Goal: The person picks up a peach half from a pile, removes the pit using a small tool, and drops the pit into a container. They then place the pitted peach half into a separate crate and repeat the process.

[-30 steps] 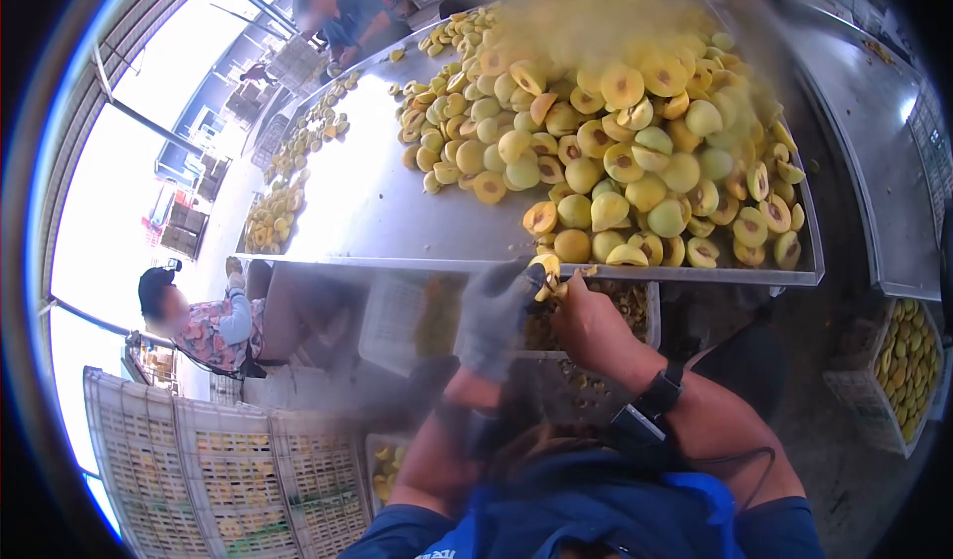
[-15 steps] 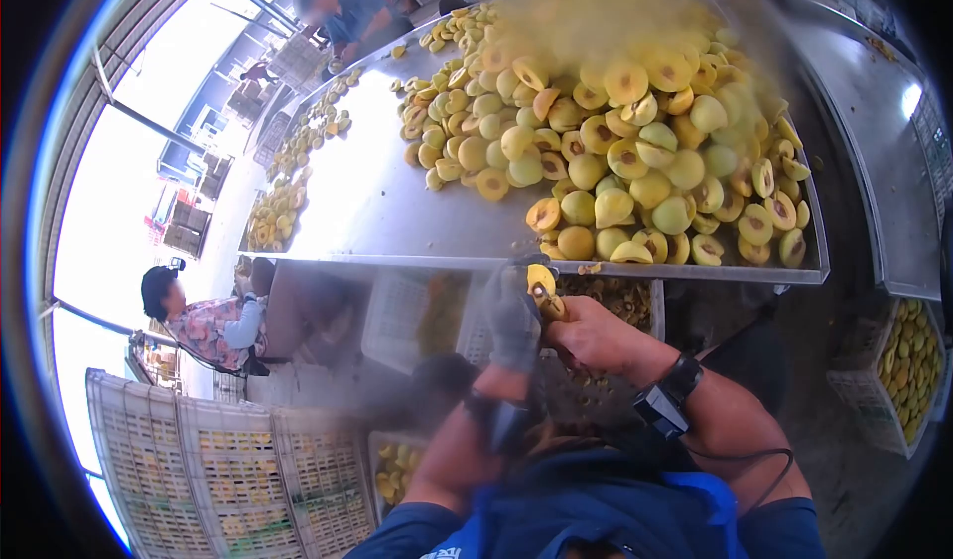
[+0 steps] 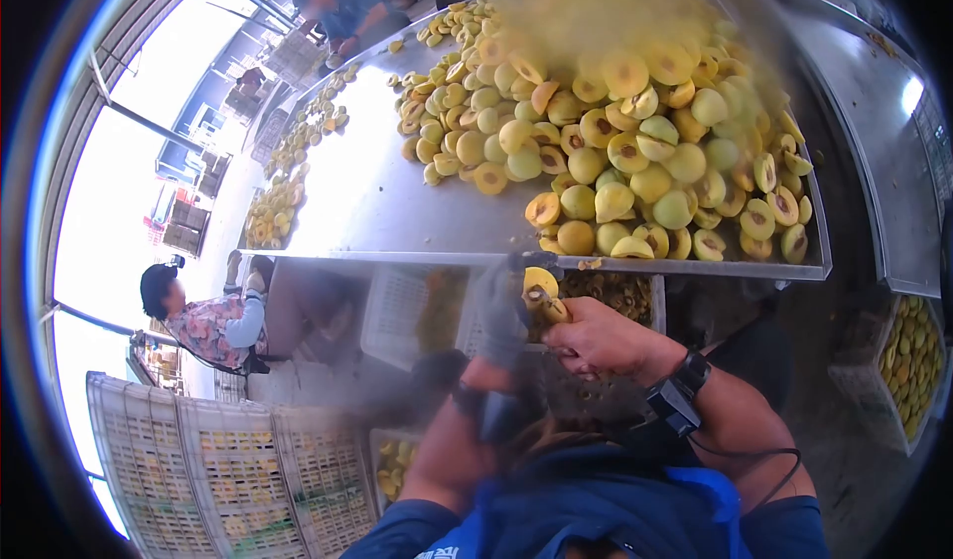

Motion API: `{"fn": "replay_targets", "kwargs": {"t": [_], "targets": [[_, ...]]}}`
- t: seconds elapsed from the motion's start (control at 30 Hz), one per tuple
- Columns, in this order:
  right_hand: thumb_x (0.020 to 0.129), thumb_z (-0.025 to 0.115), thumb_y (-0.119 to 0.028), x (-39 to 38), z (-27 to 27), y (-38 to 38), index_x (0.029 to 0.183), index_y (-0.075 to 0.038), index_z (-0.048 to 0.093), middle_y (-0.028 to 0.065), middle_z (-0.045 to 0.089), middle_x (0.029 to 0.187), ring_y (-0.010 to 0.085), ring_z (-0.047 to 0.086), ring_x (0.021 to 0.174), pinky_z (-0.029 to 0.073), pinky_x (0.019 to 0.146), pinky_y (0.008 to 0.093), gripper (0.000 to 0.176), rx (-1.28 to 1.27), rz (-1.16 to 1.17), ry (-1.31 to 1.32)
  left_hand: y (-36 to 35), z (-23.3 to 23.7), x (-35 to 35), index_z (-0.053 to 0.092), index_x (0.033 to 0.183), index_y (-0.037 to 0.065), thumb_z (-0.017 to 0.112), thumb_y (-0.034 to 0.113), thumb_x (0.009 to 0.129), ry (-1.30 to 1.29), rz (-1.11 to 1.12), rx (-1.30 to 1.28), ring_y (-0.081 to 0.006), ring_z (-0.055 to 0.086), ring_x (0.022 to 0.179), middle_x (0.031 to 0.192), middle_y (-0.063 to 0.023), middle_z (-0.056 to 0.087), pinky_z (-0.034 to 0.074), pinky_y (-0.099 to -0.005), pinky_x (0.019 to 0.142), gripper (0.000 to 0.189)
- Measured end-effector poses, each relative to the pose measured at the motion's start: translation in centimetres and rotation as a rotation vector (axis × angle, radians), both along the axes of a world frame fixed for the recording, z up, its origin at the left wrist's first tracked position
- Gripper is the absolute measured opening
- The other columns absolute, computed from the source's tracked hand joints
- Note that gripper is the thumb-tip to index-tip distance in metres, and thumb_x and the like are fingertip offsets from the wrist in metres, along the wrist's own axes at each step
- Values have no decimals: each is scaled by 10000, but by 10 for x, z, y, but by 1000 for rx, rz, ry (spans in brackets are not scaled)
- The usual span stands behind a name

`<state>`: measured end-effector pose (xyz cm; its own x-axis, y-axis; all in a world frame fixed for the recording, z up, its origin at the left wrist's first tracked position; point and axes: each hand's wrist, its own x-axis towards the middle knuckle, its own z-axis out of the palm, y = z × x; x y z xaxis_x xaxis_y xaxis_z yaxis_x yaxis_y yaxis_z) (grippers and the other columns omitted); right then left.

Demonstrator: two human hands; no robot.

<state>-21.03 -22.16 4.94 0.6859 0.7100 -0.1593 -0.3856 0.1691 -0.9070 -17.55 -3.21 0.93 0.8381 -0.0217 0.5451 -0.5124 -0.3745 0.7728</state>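
Note:
Just below the front edge of the metal table (image 3: pixel 397 256), my left hand (image 3: pixel 504 313), in a grey glove, is closed around a yellow peach half (image 3: pixel 540 281). Blur over the lens hides some of its fingers. My bare right hand (image 3: pixel 613 339) grips a short tool with a yellowish handle (image 3: pixel 554 311), its front end against the fruit. The tool's exact kind cannot be made out. Beyond both hands lies a large heap of peach halves (image 3: pixel 615 177), many with the cut face and brown-red hollow showing.
Under the table edge stand a crate of dark scraps (image 3: pixel 635 296) and a white crate (image 3: pixel 387 316). Stacked crates (image 3: pixel 228 470) rise at the left. A full crate of peaches (image 3: pixel 908 360) sits at the right. A seated person (image 3: pixel 213 321) works at the left; another person (image 3: pixel 347 13) is farther back.
My hands stay close together at the fruit, with the right hand and wrist shifted slightly. The seated person's hands at the left have moved up toward the table edge.

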Motion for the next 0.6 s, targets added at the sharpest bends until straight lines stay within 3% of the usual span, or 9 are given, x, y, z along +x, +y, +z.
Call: {"fn": "replay_targets", "kwargs": {"t": [0.03, 0.1, 0.23, 0.3, 0.37, 0.43, 0.53, 0.6], "targets": [[967, 542, -86, 1, -4, 1, 836, -44, 539, 19, 501, 574, 114, 490, 446, 417, 419, 289, 137, 17, 17, 47, -6, 7, -5, 674, 1065, -50, 566, 171, 1031, 204, -35, -224, -106, 618, 761, 885, -61, 683, 508, -283, 635, 249], [964, 541, -80, -1, -8, 5, 838, -37, 532, 17, 494, 574, 113, 487, 446, 416, 418, 289, 133, 32, 6, 130, -10, 7, -10, 672, 1046, -46, 573, 176, 1032, 379, -43, -396, -103, 609, 731, 851, -61, 680, 502, -282, 622, 244], [954, 543, -66, -2, -4, 8, 836, -35, 525, 20, 505, 592, 113, 492, 452, 414, 414, 291, 124, -60, -1, 119, -18, 24, -10, 669, 1024, -41, 588, 182, 1028, 266, 36, -160, -109, 605, 699, 815, -57, 675, 499, -277, 619, 237], [953, 541, -60, -4, -52, 40, 828, -44, 516, 15, 499, 591, 109, 475, 437, 402, 395, 293, 129, -59, -387, -447, -19, 30, -12, 672, 1020, -39, 595, 180, 1024, 263, 89, -43, -109, 606, 709, 830, -54, 675, 498, -275, 624, 232], [956, 540, -59, -2, -33, 37, 857, -34, 539, 22, 528, 625, 111, 501, 480, 426, 436, 296, 102, -61, -385, -447, -18, 27, -14, 677, 1015, -38, 603, 175, 1019, 293, 150, 65, -107, 609, 731, 859, -53, 678, 500, -274, 629, 225], [962, 541, -63, 0, 4, 3, 924, -4, 592, 42, 592, 693, 119, 572, 582, 487, 535, 301, 87, -64, 13, 130, -24, -3, -14, 670, 1028, -29, 603, 177, 1021, 186, 177, -225, -112, 618, 744, 898, -62, 685, 512, -277, 633, 217], [968, 545, -71, 2, -1, -4, 959, -11, 618, 42, 608, 732, 121, 573, 597, 490, 557, 299, 95, 10, 112, 207, -14, -7, -11, 656, 1055, -4, 592, 200, 1030, 185, 92, -333, -120, 635, 751, 924, -69, 686, 536, -281, 645, 216], [975, 545, -79, -2, -24, 18, 1011, -5, 630, 44, 626, 777, 117, 590, 655, 501, 607, 298, 119, -100, -96, -54, -14, 3, -10, 649, 1066, 15, 580, 224, 1038, 318, 56, -462, -123, 637, 743, 918, -62, 675, 543, -282, 648, 222]]}}
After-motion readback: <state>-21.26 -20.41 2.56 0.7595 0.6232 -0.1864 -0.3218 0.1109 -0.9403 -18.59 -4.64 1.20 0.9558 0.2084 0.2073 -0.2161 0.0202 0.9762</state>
